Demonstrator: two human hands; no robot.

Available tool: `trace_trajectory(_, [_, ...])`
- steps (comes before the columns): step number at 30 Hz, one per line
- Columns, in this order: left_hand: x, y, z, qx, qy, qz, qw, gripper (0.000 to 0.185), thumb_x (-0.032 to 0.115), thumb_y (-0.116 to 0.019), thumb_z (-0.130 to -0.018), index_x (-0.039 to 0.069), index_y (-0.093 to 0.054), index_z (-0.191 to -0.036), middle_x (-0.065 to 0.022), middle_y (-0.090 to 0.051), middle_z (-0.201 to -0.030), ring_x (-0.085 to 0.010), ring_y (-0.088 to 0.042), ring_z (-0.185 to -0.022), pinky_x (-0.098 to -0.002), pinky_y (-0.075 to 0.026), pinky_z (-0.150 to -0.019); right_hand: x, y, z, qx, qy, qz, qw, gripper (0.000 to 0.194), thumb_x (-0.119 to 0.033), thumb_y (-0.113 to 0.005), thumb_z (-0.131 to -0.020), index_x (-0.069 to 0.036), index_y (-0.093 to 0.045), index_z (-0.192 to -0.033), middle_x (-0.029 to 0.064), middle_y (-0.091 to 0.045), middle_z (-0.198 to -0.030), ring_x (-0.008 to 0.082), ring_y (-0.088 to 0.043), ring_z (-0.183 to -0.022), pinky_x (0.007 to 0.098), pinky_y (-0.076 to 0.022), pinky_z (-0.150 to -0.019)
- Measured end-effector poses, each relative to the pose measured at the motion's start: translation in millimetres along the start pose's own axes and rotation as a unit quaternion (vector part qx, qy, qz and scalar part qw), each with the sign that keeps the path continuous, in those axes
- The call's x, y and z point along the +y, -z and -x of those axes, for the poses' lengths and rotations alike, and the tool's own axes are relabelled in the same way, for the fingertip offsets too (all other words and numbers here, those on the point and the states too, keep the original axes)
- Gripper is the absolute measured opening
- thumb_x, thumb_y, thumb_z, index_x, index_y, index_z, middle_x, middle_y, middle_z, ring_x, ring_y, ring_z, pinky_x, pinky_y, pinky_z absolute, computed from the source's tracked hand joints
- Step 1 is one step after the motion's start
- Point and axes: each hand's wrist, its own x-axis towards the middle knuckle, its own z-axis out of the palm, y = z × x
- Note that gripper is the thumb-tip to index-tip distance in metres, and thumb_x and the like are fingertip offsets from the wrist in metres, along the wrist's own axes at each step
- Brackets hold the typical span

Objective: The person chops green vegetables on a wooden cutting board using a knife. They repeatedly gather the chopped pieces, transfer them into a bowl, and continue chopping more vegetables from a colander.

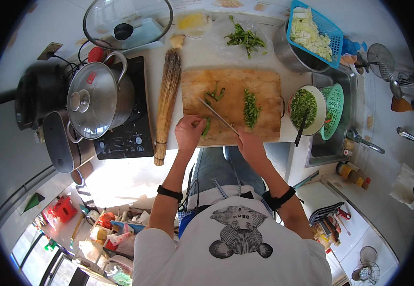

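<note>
A wooden cutting board point(232, 78) lies in front of me on the counter. My right hand point(250, 143) grips a kitchen knife point(219, 117), its blade angled up and left across the board. At the board's front left, my left hand point(189, 131) has its fingers curled against a green pepper piece point(206, 128); the fingertips are partly hidden. Just beyond the blade lie several green strips point(215, 93), apparently pepper. Chopped green pieces point(251, 109) form a narrow pile on the board's right half.
Left are a twig whisk brush point(167, 96), a lidded steel pot point(94, 102) and an induction cooker point(119, 144). Cut greens point(245, 38) lie on plastic behind the board. Right are a bowl of chopped greens point(303, 105), a green colander point(333, 118), a sink point(326, 150) and a blue basket point(335, 44) of cabbage.
</note>
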Motion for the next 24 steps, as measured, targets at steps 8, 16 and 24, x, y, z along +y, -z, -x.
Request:
trace_trajectory(8, [3.4,3.4,-29.4,-0.018,-0.049,-0.002,0.999,0.020,0.005,-0.074,-0.076,0.006,-0.073,-0.096,-0.0105,-0.068,-0.091,-0.0256,-0.067,-0.076,-0.0373,-0.054,-0.068,17.8,42.1,34.6,0.030,-0.125,-0.124,0.984,0.024,-0.023,-0.062,-0.097,0.001,-0.060,-0.099,0.0204,-0.060,-0.067,0.0398,-0.060,-0.062,0.0442,-0.0425,-0.055])
trace_trajectory(16, [25.5,-26.6,-58.6,-0.121,-0.269,-0.130,0.947,0.020,0.005,-0.070,-0.074,0.010,-0.074,-0.093,-0.0065,-0.061,-0.090,-0.0290,-0.063,-0.086,-0.0425,-0.053,-0.073,31.8,35.2,57.8,0.042,-0.188,-0.161,0.968,0.028,-0.025,-0.063,-0.097,0.001,-0.056,-0.088,0.0219,-0.058,-0.064,0.0417,-0.060,-0.061,0.0455,-0.0423,-0.054])
trace_trajectory(24, [17.0,-28.3,-65.9,-0.126,-0.318,-0.160,0.926,0.012,0.009,-0.071,-0.073,0.012,-0.075,-0.084,-0.0050,-0.061,-0.085,-0.0282,-0.063,-0.083,-0.0414,-0.053,-0.072,26.2,29.4,58.0,0.030,-0.182,-0.172,0.968,0.025,-0.020,-0.064,-0.096,0.004,-0.059,-0.096,0.0220,-0.063,-0.070,0.0388,-0.062,-0.061,0.0404,-0.0441,-0.055])
